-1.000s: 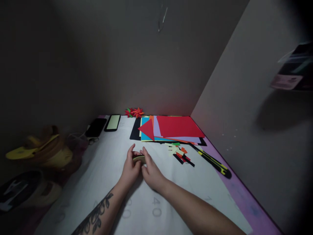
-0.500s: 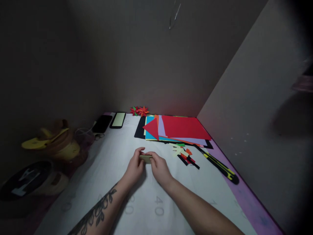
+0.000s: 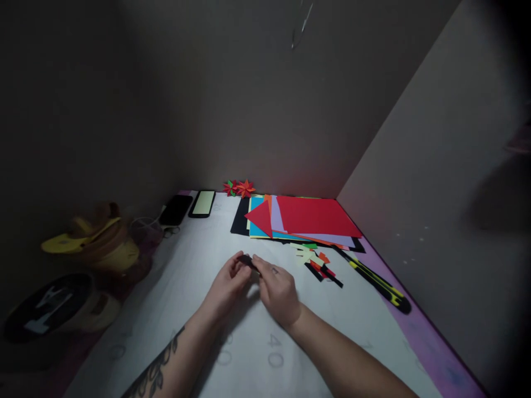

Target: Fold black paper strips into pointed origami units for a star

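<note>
A small paper piece (image 3: 248, 260) is pinched between both hands above the white sheet (image 3: 182, 298), its dark face showing. My left hand (image 3: 228, 283) grips its left end between thumb and fingers. On the other end, my right hand (image 3: 279, 288) is closed, with the fingers covering much of the piece. How it is folded cannot be made out. Just beyond my right hand lie loose paper strips (image 3: 307, 256) in pale yellow, green, orange, red and black.
Coloured paper sheets (image 3: 319, 215) are stacked at the back right, a red triangle (image 3: 262, 218) on them. A box cutter (image 3: 379, 284) lies at right. Paper stars (image 3: 244, 188) and two phones (image 3: 203, 203) (image 3: 176, 210) sit at the back. Pots (image 3: 108, 251) stand left.
The piece in my hands showed a pale yellowish face before and now shows a dark one. My right hand has turned over, knuckles up. The view has shifted slightly.
</note>
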The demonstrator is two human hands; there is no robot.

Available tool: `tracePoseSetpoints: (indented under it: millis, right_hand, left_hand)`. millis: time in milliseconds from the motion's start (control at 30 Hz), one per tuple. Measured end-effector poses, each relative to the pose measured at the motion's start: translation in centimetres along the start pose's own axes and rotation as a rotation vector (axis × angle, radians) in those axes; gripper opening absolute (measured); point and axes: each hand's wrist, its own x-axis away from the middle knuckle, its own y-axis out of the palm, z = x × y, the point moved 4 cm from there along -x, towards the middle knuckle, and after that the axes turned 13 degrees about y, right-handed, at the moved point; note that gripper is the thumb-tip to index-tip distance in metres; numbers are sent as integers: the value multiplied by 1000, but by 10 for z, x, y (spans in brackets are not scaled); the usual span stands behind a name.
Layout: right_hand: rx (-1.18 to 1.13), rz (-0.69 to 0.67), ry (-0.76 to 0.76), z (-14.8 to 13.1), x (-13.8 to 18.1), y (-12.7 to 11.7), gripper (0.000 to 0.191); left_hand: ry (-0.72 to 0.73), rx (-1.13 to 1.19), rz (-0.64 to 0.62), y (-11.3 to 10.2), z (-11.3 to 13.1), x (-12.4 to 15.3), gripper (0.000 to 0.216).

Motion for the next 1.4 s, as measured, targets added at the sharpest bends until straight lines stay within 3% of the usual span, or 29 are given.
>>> tracePoseSetpoints:
  millis: [100, 267, 433, 567, 700, 900, 1133, 1300, 1400]
  right_hand:
    - [24, 16, -72, -8, 0, 0, 51]
    - [15, -1, -75, -8, -1, 1, 52]
    - [-98, -72, -80, -10, 3, 3, 57]
    - [-298, -204, 42, -7, 5, 4, 45]
    - [-494, -258, 273, 4, 5, 9, 30]
    - [-725, -304, 597, 17, 4, 23, 24]
    - [-852, -358, 703, 20, 6, 29, 28]
    - [-832, -318, 613, 19, 6, 26, 31]
    - [-873, -324, 585, 18, 6, 24, 30]
  left_hand:
    - [10, 84, 11, 5, 6, 5, 51]
    - [-30, 146, -143, 13, 7, 6, 34]
    - [-3, 128, -62, 8, 7, 4, 50]
    - [38, -28, -46, 1, 12, 1, 59]
    - [91, -202, -89, -6, 20, -5, 66]
    - [23, -278, -190, -11, 19, -8, 77]
    - [20, -302, -202, -11, 19, -8, 76]
    - [28, -352, -266, -8, 20, -9, 77]
    - [180, -520, -245, -7, 26, -9, 70]
